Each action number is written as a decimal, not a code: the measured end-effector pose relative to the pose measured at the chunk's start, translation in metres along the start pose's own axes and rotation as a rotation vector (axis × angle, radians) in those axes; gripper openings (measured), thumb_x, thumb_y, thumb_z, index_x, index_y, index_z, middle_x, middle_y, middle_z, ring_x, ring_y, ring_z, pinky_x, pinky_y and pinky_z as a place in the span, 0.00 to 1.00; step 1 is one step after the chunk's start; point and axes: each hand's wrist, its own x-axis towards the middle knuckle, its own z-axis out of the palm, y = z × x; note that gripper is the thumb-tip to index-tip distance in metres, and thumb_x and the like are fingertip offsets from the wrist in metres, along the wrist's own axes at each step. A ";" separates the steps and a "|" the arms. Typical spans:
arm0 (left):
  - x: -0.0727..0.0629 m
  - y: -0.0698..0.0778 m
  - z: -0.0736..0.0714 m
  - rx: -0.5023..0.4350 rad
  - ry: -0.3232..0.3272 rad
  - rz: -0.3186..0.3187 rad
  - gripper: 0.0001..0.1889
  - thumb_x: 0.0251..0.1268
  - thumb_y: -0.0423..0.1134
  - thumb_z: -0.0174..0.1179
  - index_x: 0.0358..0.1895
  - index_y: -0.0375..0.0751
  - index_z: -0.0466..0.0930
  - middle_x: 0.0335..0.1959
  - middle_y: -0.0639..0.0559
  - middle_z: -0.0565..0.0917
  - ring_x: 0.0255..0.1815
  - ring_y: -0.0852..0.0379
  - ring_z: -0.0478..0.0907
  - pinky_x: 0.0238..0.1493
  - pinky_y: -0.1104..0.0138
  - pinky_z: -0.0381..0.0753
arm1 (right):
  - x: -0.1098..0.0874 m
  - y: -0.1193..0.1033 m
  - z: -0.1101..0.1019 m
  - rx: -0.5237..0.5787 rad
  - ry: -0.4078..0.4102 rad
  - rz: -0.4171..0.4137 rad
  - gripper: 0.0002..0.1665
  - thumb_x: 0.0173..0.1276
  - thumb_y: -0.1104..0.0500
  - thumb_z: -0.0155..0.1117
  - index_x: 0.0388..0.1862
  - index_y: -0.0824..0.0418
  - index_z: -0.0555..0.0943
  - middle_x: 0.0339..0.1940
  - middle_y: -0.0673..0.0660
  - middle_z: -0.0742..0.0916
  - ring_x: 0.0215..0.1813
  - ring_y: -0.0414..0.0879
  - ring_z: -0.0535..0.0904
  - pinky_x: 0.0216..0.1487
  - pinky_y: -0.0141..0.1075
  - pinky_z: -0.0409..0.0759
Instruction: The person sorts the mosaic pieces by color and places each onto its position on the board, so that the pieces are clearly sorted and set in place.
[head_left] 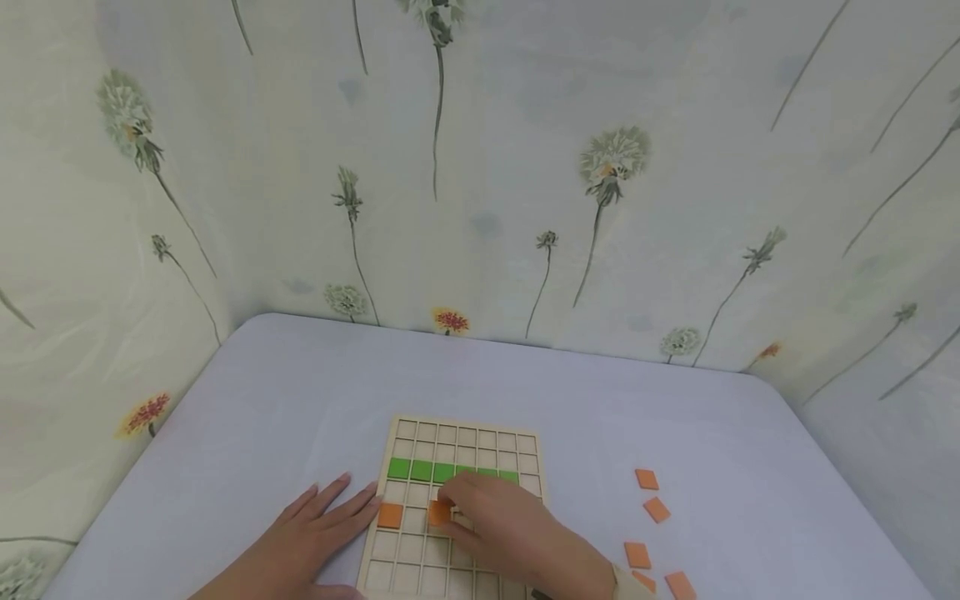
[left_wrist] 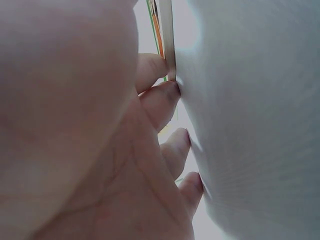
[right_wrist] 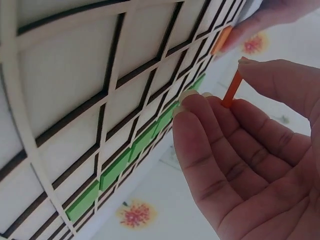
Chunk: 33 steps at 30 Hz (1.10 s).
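A pale wooden grid board lies on the table, with a row of green square tiles across it. One orange tile sits in a cell at the board's left edge. Between thumb and fingers, my right hand pinches another orange tile, edge-on in the right wrist view and over the same row of the grid. That hand covers the board's right part in the head view. My left hand lies with fingers spread on the table, fingertips right at the board's left edge.
Several loose orange tiles are scattered on the table to the right of the board. A white cloth covers the table. Behind it hangs a curtain printed with dandelions.
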 end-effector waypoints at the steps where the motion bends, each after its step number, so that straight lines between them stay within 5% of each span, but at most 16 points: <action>1: 0.000 0.000 0.000 -0.001 -0.003 -0.003 0.54 0.60 0.80 0.53 0.80 0.44 0.66 0.82 0.51 0.65 0.82 0.35 0.55 0.73 0.32 0.55 | 0.002 -0.001 0.001 0.001 -0.001 0.000 0.09 0.74 0.53 0.71 0.49 0.53 0.85 0.44 0.40 0.87 0.45 0.31 0.81 0.46 0.30 0.82; 10: 0.000 -0.001 -0.003 -0.023 -0.030 -0.041 0.56 0.56 0.81 0.55 0.81 0.45 0.66 0.82 0.53 0.64 0.83 0.37 0.53 0.76 0.34 0.53 | 0.018 -0.008 0.009 -0.049 -0.037 -0.024 0.06 0.72 0.54 0.72 0.45 0.52 0.86 0.40 0.41 0.86 0.41 0.32 0.79 0.45 0.29 0.81; 19: -0.002 0.000 -0.002 -0.006 -0.021 -0.028 0.55 0.57 0.82 0.54 0.80 0.46 0.67 0.82 0.53 0.65 0.82 0.36 0.55 0.74 0.33 0.55 | 0.025 -0.014 0.018 -0.149 0.017 -0.092 0.07 0.72 0.54 0.72 0.33 0.49 0.83 0.27 0.38 0.80 0.32 0.33 0.72 0.36 0.26 0.76; 33: 0.000 -0.001 0.001 0.015 0.005 -0.010 0.55 0.58 0.82 0.53 0.80 0.46 0.67 0.81 0.54 0.66 0.82 0.36 0.56 0.75 0.34 0.56 | 0.021 -0.019 0.020 -0.361 0.101 -0.178 0.06 0.68 0.53 0.76 0.35 0.50 0.86 0.32 0.41 0.87 0.35 0.36 0.78 0.39 0.27 0.79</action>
